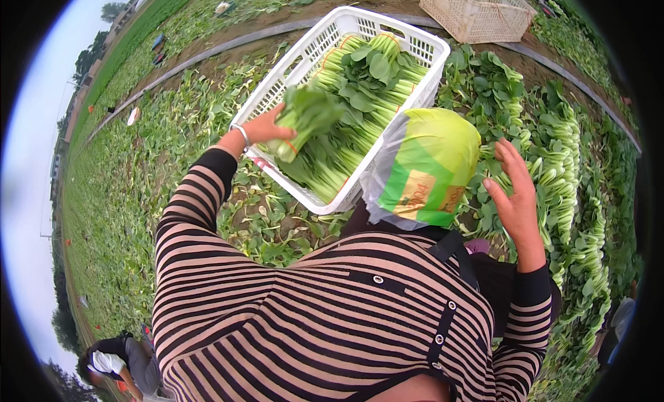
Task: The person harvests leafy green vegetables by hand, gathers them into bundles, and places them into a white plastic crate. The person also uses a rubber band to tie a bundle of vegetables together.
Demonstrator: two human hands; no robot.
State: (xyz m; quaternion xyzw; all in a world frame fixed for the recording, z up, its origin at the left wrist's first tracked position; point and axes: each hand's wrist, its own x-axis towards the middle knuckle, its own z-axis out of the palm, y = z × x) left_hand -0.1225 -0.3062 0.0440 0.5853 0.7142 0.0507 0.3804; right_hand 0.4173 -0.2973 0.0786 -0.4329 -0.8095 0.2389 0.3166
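Note:
My left hand (264, 127) is at the left side of a white plastic crate (324, 209), with its fingers around a banded bunch of leafy greens (311, 111), blurred over the crate. Rows of greens bundled with orange bands (381, 51) lie inside the crate. Held up at the right, my right hand (513, 189) has its fingers apart and nothing in it, just above greens on the ground. Between the hands and against my body stands a rounded item wrapped in yellow-green plastic (441, 142), bearing writing.
Long rows of cut greens (563, 163) lie on the ground at the right. An off-white plastic crate (467, 18) stands beyond a grey hose (249, 37). Another person (124, 360) bends down at the lower left. Loose leaves cover the soil.

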